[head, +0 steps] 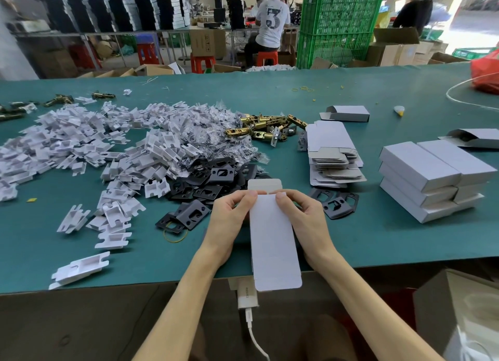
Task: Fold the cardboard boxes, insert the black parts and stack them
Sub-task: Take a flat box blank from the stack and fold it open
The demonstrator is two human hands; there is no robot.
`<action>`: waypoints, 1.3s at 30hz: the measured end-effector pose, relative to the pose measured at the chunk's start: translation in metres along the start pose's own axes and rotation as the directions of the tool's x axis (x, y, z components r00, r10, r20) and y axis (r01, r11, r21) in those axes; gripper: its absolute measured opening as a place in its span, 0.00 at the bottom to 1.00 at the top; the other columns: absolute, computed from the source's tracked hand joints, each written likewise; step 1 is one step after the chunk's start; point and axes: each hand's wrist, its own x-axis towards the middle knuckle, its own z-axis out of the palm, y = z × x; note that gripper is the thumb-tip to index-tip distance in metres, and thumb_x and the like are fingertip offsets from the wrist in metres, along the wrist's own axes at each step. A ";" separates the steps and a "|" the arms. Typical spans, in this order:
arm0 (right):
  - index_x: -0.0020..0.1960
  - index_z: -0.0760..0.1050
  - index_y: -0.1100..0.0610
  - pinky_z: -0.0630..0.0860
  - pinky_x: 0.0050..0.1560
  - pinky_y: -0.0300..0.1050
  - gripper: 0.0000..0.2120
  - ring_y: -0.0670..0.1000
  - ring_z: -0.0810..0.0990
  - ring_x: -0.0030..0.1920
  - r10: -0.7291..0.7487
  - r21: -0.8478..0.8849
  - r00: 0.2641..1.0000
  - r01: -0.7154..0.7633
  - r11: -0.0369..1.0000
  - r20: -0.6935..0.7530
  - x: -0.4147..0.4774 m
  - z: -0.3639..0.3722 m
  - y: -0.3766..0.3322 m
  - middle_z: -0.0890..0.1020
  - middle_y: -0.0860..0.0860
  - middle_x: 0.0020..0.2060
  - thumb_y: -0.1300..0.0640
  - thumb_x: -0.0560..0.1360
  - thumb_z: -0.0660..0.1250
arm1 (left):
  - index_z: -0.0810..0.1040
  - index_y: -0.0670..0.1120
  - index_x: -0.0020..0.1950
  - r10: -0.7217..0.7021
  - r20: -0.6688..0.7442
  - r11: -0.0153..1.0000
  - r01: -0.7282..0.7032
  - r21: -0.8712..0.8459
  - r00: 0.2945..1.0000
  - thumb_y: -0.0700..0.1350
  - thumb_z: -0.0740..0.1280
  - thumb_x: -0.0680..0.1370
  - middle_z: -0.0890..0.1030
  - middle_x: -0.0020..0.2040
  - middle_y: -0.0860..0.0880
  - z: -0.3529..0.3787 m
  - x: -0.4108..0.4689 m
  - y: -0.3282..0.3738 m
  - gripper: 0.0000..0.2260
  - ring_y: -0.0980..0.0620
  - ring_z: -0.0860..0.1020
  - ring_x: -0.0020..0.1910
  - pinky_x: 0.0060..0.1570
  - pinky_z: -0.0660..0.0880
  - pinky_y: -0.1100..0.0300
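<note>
Both the left hand (pixel 229 217) and right hand (pixel 302 217) pinch the flat white cardboard box blank (pixel 272 241) by its upper sides, over the near edge of the green tabletop (pixel 378 239). Squeeze the side creases evenly so it opens square.

White cardboard box (pixel 271 239), black plates (pixel 213 179), teal green table (pixel 351 239), gold latches (pixel 267 129), red stools (pixel 201 62), green crates (pixel 340 22), yellow rubber band (pixel 175 241), white stacked boxes (pixel 421 166)

Black parts (pixel 216 182) lie left of flat boxes (pixel 333 155), folded boxes (pixel 429 177) right.
</note>
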 end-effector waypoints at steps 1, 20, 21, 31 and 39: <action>0.51 0.84 0.54 0.79 0.45 0.54 0.10 0.51 0.82 0.44 0.001 -0.001 1.000 -0.001 1.000 -0.005 0.000 0.000 0.000 0.86 0.53 0.47 0.50 0.81 0.68 | 0.86 0.42 0.57 0.003 0.005 1.000 -0.003 0.001 1.000 0.44 0.66 0.85 0.87 0.49 0.42 0.000 0.000 0.000 0.11 0.51 0.83 0.44 0.45 0.80 0.57; 0.49 0.78 0.53 0.77 0.38 0.40 0.05 0.47 0.79 0.41 -0.022 0.090 0.998 0.027 0.996 -0.057 -0.001 -0.002 -0.003 0.82 0.51 0.43 0.52 0.80 0.70 | 0.85 0.40 0.62 -0.021 0.064 0.998 0.025 -0.062 0.998 0.42 0.66 0.84 0.85 0.59 0.39 0.000 0.000 0.001 0.11 0.43 0.82 0.55 0.65 0.75 0.41; 0.48 0.78 0.53 0.77 0.39 0.40 0.06 0.48 0.80 0.41 -0.022 0.089 0.998 0.027 0.996 -0.064 -0.001 -0.003 -0.003 0.82 0.52 0.43 0.52 0.80 0.71 | 0.85 0.40 0.61 -0.018 0.069 0.998 0.023 -0.065 0.997 0.42 0.67 0.83 0.85 0.59 0.39 0.000 0.001 0.000 0.11 0.42 0.82 0.57 0.67 0.74 0.39; 0.47 0.77 0.57 0.77 0.37 0.40 0.09 0.48 0.79 0.39 -0.023 0.110 0.997 0.030 0.993 -0.068 -0.002 -0.003 -0.003 0.81 0.52 0.41 0.52 0.79 0.71 | 0.85 0.47 0.63 0.002 0.105 0.995 0.009 -0.103 0.994 0.47 0.71 0.78 0.85 0.61 0.43 -0.002 0.001 0.001 0.14 0.47 0.82 0.56 0.65 0.76 0.42; 0.47 0.77 0.58 0.78 0.40 0.46 0.09 0.52 0.79 0.41 -0.007 0.112 0.998 0.014 0.994 -0.069 -0.003 -0.003 -0.005 0.81 0.55 0.42 0.53 0.79 0.71 | 0.82 0.47 0.68 0.025 0.122 0.994 -0.012 -0.108 0.992 0.46 0.70 0.78 0.84 0.64 0.48 -0.002 0.002 0.003 0.18 0.52 0.82 0.56 0.57 0.79 0.55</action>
